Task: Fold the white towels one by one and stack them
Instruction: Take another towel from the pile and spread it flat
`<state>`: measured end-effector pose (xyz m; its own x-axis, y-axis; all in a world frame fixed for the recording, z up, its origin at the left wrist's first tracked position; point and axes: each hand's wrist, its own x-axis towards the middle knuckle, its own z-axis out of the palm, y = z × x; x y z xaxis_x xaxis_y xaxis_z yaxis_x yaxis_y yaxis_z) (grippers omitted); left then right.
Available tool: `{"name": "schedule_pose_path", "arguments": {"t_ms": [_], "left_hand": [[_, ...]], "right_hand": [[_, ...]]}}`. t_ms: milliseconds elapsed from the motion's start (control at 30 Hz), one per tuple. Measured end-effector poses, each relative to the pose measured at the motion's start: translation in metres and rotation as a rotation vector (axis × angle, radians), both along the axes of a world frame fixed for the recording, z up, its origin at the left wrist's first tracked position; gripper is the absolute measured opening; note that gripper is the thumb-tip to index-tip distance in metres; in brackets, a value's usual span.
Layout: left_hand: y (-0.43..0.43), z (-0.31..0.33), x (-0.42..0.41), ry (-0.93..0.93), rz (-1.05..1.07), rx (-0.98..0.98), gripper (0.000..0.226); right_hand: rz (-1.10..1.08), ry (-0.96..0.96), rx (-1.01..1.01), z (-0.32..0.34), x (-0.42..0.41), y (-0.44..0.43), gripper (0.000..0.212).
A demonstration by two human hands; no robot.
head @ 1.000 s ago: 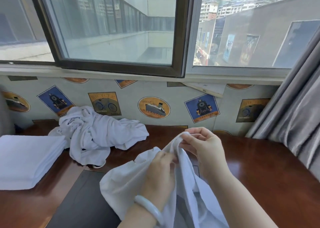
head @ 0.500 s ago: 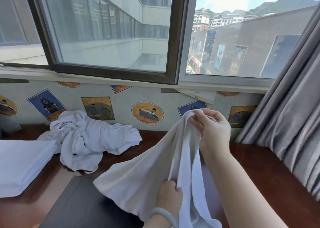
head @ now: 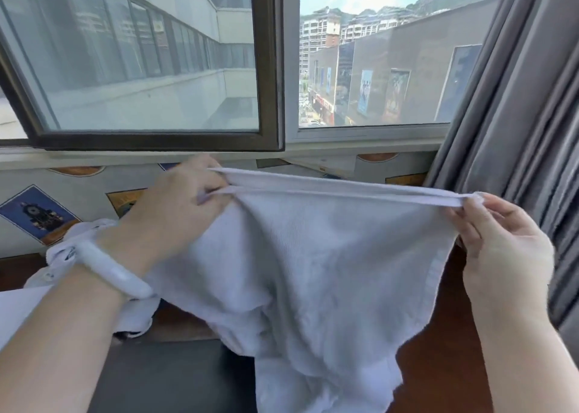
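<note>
A white towel [head: 313,256] hangs stretched in the air in front of me, its top edge pulled taut between both hands. My left hand [head: 175,212] pinches the left end of that edge, a pale bangle on its wrist. My right hand [head: 501,249] pinches the right corner between thumb and fingers. The towel's lower part droops onto the table. Behind my left forearm lies a crumpled pile of white towels [head: 72,246], mostly hidden. A corner of the folded white stack [head: 18,312] shows at the left edge.
The brown wooden table [head: 438,365] carries a dark mat [head: 163,378] near me. A grey curtain [head: 532,130] hangs close on the right. A wall with poster prints [head: 34,215] and a window sill lie straight ahead.
My hands have moved apart and up: the left slid from the towel's lower part to the left end of its top edge, the right moved right, spreading the towel wide.
</note>
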<state>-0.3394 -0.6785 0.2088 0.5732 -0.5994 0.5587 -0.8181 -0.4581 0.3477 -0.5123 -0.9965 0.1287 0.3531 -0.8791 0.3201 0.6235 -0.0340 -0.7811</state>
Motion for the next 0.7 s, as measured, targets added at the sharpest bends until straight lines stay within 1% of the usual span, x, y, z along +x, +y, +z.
{"name": "schedule_pose_path", "arguments": {"t_ms": [67,133,233,300,367,433,500,600,700], "left_hand": [[0.005,-0.027,0.001,0.090,0.000,0.107,0.022],[0.008,-0.071,0.000,0.256,0.004,0.207,0.021],[0.013,-0.143,0.002,0.479,0.017,0.369,0.025],[0.018,-0.184,0.000,0.562,0.020,0.452,0.030],[0.024,-0.214,-0.005,0.630,0.001,0.514,0.031],[0.029,-0.233,-0.010,0.626,-0.046,0.533,0.031],[0.031,-0.240,-0.015,0.615,-0.101,0.495,0.032],[0.032,-0.242,-0.025,0.561,-0.130,0.444,0.034],[0.037,-0.246,-0.033,0.495,-0.062,0.300,0.032]], "right_hand": [[0.025,0.171,-0.118,-0.015,-0.011,-0.006,0.023],[0.029,0.386,-0.212,-0.045,-0.015,-0.006,0.024],[0.044,0.671,-0.189,-0.098,-0.019,-0.005,0.015],[0.093,0.846,-0.169,-0.129,-0.024,-0.006,0.013],[0.104,0.995,-0.202,-0.149,-0.033,-0.008,0.013],[0.103,1.067,-0.223,-0.160,-0.042,-0.010,0.016],[0.135,1.078,-0.221,-0.164,-0.050,-0.013,0.016],[0.188,1.031,-0.184,-0.167,-0.059,-0.016,0.020],[0.163,0.976,-0.227,-0.169,-0.065,-0.014,0.024]]}}
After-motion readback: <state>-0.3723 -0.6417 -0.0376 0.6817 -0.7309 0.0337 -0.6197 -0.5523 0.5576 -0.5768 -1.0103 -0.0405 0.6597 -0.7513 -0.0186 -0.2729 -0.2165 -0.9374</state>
